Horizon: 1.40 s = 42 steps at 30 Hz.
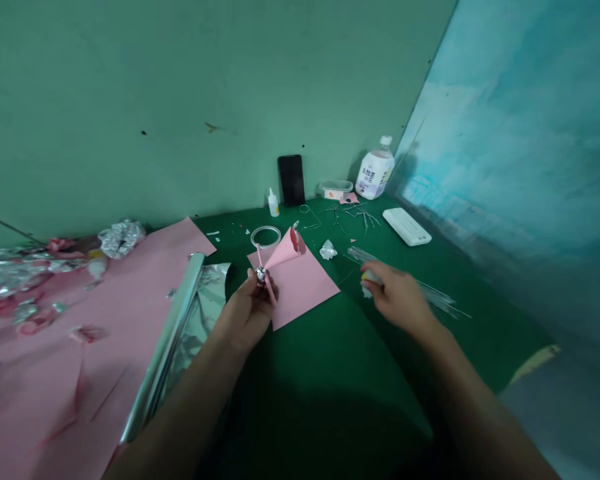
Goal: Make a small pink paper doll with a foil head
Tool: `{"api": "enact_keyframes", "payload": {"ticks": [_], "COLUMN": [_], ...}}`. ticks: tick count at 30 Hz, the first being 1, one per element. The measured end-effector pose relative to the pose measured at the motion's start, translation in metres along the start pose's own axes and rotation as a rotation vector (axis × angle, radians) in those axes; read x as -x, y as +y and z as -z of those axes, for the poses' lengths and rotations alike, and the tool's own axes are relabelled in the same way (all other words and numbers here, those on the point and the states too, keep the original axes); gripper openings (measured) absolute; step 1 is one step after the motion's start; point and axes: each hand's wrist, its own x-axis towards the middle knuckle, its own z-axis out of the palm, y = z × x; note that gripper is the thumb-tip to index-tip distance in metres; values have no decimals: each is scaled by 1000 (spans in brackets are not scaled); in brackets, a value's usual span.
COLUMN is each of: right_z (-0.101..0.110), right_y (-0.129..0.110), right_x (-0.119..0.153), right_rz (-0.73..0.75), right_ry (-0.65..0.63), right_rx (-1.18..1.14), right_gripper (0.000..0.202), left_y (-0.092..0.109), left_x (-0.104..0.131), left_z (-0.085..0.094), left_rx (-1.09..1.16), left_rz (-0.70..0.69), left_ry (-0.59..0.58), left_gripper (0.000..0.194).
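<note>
Worktop (340,360), green, bearing a large pink sheet (135,293) at left and a foil roll (165,347) along its right side. Square pink sheet (305,290), centre. Wire bundle (437,298), right. Left hand (243,312), centre; right hand (403,298), before the wires. Pink paper cone (281,251), over the square's far part, mouth rightward. White-and-yellow bottle (367,291), partly hidden, enclosed by the right grip's curled fingers. Foil knot (261,274), at the cone's tip, pinched in the left grip.

Pink cone (282,251), silver foil (261,274), green tabletop (340,373)
</note>
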Motion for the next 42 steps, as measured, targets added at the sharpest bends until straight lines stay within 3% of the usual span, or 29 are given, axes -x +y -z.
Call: {"api": "enact_keyframes", "payload": {"ticks": [2,5,6,9,10,13,16,17,21,24,25,29,31,34,42], "right_z": [-6,-5,-5,-8,-11,-19,-22,-20,9,45,57,87,87,75,48], "right_y": [9,14,14,14,14,20,27,29,13,-21,-34,-89,-108,-121,-112], "right_x": [11,13,13,15,18,29,33,31,7,-20,-29,-55,-61,-64,-72], "right_rz": [-55,-108,-127,-140,-136,-191,-247,-268,-375,-261,-191,32,102,211,207], "right_ry": [-44,185,210,14,20,206,121,123,389,331,283,287,349,331,268], "right_rx": [23,-31,-49,-50,-59,-137,-222,-288,-871,-1159,-1192,-1160,-1129,-1079,-1130], "right_gripper": [20,26,27,25,26,30,29,29,41,39,39,39,25,15,22], "left_y": [-1,-2,-2,-2,-1,1,1,1,1,0,-1,-7,-9,-10,-8], "left_x": [2,3,3,4,5,8,11,11,9,6,6,11,16,21,23], "left_z": [-1,-1,-1,-2,-2,-3,-5,-5,-3,0,1,-1,-2,-4,-2], "left_rx": [3,-3,-6,-11,-9,-7,-9,-9,-12,-24,-25,-25,-24,-34,-51], "left_rz": [1,8,6,-6,-5,3,3,5,19,28,32,80,115,130,128], "left_ry": [-3,-21,-30,-64,-70,-90,-87,-81,-100,-129,-133,-110,-97,-116,-108], "left_gripper": [23,22,22,22,22,22,23,23,23,24,23,23,22,20,18]}}
